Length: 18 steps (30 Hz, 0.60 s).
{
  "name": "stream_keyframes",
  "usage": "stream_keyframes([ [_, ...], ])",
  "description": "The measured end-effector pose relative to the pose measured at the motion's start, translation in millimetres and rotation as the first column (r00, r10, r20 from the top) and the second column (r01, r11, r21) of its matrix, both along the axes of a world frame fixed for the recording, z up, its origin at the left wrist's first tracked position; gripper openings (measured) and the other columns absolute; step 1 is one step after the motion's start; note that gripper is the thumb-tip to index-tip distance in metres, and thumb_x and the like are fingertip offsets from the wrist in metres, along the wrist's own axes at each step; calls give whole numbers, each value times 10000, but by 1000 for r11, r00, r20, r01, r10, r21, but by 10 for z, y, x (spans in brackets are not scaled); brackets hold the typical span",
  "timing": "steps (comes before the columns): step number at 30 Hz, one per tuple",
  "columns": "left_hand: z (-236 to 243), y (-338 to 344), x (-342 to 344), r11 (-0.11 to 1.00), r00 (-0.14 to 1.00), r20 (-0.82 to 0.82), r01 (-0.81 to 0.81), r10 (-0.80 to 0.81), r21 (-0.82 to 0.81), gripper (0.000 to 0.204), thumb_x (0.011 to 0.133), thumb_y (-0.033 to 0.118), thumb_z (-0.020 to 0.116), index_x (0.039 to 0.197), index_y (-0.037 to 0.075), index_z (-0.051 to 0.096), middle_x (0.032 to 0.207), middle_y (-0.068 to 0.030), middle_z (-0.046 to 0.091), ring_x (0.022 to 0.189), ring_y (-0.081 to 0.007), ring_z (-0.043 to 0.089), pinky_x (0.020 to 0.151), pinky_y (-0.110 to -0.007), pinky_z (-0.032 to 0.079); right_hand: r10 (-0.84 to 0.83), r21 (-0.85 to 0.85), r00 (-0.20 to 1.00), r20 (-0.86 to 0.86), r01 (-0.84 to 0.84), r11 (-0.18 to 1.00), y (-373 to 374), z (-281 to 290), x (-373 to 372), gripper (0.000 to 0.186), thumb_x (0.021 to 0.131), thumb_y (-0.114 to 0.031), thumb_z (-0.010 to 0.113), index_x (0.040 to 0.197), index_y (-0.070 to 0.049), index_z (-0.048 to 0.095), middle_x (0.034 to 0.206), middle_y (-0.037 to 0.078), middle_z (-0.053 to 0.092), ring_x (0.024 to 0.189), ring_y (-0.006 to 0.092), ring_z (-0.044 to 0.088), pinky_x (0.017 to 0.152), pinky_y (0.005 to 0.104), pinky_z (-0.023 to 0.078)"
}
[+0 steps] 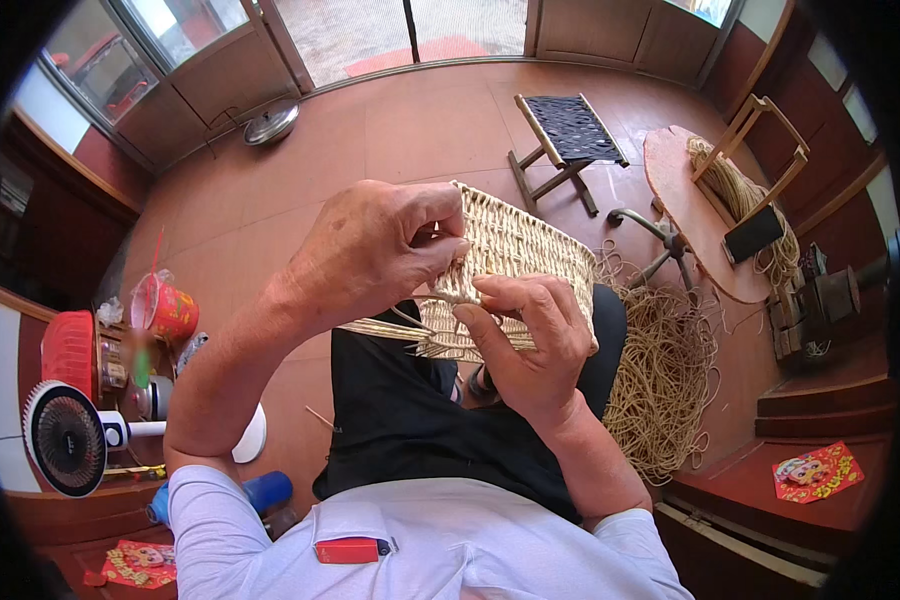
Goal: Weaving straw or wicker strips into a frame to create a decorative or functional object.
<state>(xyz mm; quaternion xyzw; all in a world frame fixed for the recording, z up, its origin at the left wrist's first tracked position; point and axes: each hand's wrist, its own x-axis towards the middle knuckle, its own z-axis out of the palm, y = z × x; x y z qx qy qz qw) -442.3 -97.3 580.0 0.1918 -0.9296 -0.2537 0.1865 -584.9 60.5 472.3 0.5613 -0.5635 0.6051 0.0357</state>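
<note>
While both grips are narrow, each holding part of the same work, the person's bare left hand (365, 240) pinches the edge of a pale straw-coloured piece of woven cord (545, 250) between thumb and forefinger, and the bare right hand (535, 350) holds that edge nearer the body. Loose pale strands (375, 327) stick out leftward below the left hand. The woven piece is over the lap, above black cloth trousers (400, 425); whether it rests on the legs, I cannot tell. Right of the knee, a tangled heap of tan cord (660, 380) lies on the reddish tiled floor (410, 125), near a rounded, reddish-topped table (680, 225). Ahead stands a wooden-framed stool with a black woven seat (575, 130); at the left is a white-and-black electric fan (65, 440).
</note>
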Motion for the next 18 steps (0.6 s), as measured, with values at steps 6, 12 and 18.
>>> stream_keyframes([
  [6, -33, 13, 11, 998, 999, -43, -18, 20, 53, 163, 968, 101, 819, 945, -5, 697, 730, -79, 675, 674, -82, 619, 634, -319, 519, 2, -2, 999, -44, -2, 1000, -11, 41, -7, 281, 824, -92, 963, 1077, -112, 844, 910, 34, 751, 826, 231, 690, 751, 377, 558],
  [12, -29, 60, 33, 995, 998, -39, -50, 54, 86, 136, 967, 76, 804, 958, -12, 701, 722, -60, 661, 677, -68, 606, 626, -313, 508, 1, -28, 993, -120, -4, 1000, -29, 37, -45, 281, 822, -99, 961, 1081, -112, 852, 837, 36, 693, 766, 218, 659, 682, 370, 524],
  [18, -126, 88, 83, 961, 985, -69, -140, 161, 237, 89, 986, 53, 788, 988, -12, 727, 822, -66, 700, 753, -100, 654, 687, -315, 538, 20, 11, 989, -146, -19, 1000, -3, 113, -47, 257, 841, -103, 943, 1080, -111, 849, 810, 33, 662, 719, 213, 632, 660, 368, 505],
])
